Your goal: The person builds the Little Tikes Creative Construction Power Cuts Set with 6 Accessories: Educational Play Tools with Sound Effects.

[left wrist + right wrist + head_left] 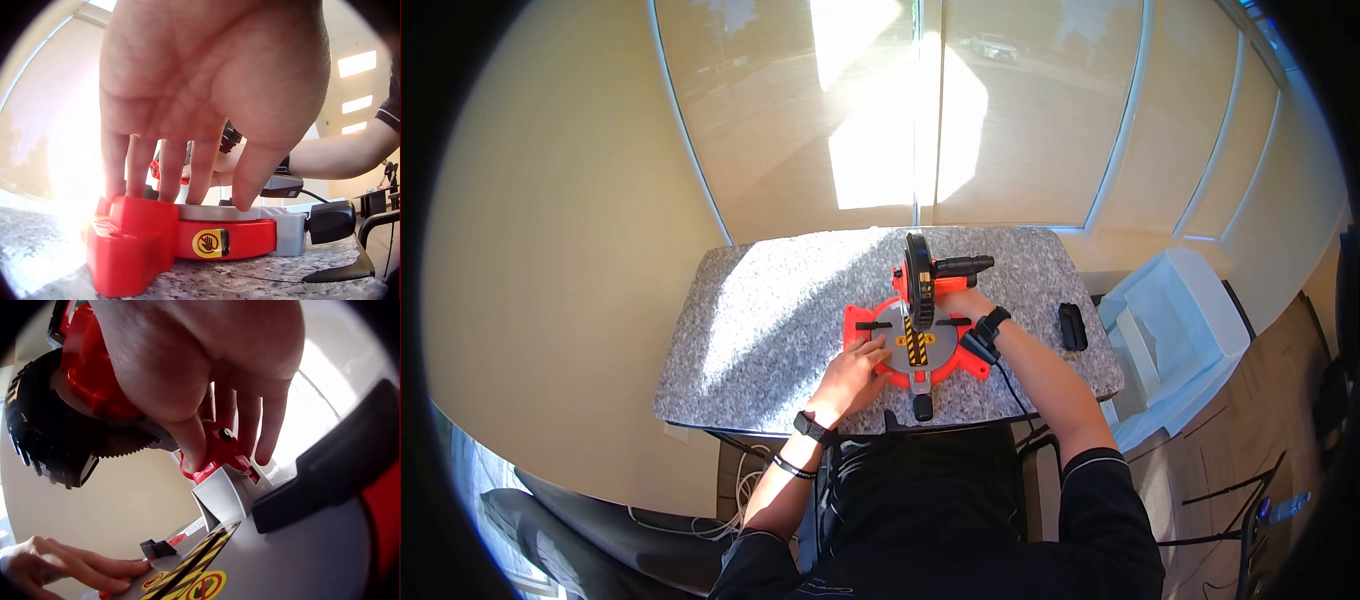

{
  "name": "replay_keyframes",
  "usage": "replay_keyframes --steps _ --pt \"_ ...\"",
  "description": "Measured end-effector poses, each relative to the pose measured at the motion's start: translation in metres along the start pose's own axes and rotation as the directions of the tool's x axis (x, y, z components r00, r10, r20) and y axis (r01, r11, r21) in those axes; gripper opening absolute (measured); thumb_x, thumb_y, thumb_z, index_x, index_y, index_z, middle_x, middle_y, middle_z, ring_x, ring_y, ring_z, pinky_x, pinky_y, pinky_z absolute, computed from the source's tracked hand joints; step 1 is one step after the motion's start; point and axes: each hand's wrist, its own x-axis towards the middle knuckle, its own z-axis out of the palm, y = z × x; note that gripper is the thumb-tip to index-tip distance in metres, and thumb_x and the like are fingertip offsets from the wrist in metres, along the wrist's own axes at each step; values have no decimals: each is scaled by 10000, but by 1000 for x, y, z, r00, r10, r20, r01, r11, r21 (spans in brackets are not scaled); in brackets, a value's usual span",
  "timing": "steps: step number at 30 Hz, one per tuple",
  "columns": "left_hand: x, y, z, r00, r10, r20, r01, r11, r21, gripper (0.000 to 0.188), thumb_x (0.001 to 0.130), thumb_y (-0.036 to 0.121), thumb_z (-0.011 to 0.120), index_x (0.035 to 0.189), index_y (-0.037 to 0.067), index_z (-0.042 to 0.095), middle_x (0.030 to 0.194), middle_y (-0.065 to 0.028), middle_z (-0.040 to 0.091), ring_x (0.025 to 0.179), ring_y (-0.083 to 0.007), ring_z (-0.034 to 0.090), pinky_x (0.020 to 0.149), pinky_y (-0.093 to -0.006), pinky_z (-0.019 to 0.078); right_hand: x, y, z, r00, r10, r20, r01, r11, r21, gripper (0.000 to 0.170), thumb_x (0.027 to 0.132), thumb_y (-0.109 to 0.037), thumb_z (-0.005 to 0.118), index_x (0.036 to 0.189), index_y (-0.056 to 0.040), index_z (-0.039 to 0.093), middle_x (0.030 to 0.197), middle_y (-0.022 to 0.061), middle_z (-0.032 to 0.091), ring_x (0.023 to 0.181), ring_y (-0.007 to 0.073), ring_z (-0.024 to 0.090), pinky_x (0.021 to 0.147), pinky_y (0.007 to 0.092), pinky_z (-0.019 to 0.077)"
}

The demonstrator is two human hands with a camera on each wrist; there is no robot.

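Note:
A red, grey and black toy mitre saw stands on the speckled table, its round grey base marked with a yellow-and-black striped strip. My left hand lies at the base's front left; in the left wrist view, this hand has its fingers extended down, tips on the base. Behind the blade, my right hand reaches under the handle. Seen from the right wrist, that hand grips the red hinge part at the rear, thumb on one side and fingers on the other.
On the speckled table, a black case lies at the right. A black device with a cable hangs at my right wrist. Beside the table's right edge is a pale blue translucent bin. Cables lie below at the left.

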Motion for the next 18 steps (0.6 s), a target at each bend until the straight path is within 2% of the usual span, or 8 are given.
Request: replay_keyframes --steps 3,5,9,18 --pt "0 0 0 1000 -1 -4 1 1000 4 428 886 197 726 1281 44 669 1458 -165 574 1331 -371 548 1071 -447 501 3 5 -1 999 -28 24 28 1000 13 111 959 -110 619 1029 -47 677 993 98 753 878 185 689 770 387 562" --pt "0 0 -1 1000 5 6 -5 1000 -16 423 884 184 720 1280 43 671 1451 -166 580 1335 -378 544 1075 -450 499 2 4 -3 992 78 99 -76 997 -23 104 957 -108 622 1016 -49 683 986 85 755 874 177 685 778 385 563" --pt "1 2 -2 1000 4 1 -4 1000 -20 417 882 174 716 1275 41 674 1446 -172 583 1334 -379 544 1076 -448 497 -7 -25 -9 990 129 52 -132 990 53 151 942 -54 624 1090 -49 656 984 63 743 880 156 677 792 363 567" --pt "1 3 0 1000 10 -30 -11 1000 -24 367 870 76 647 1231 31 696 1405 -186 611 1293 -378 579 1047 -448 522 -8 -17 -6 1000 13 22 -17 988 156 270 924 14 609 1184 -54 631 1047 60 733 938 142 670 847 337 560"
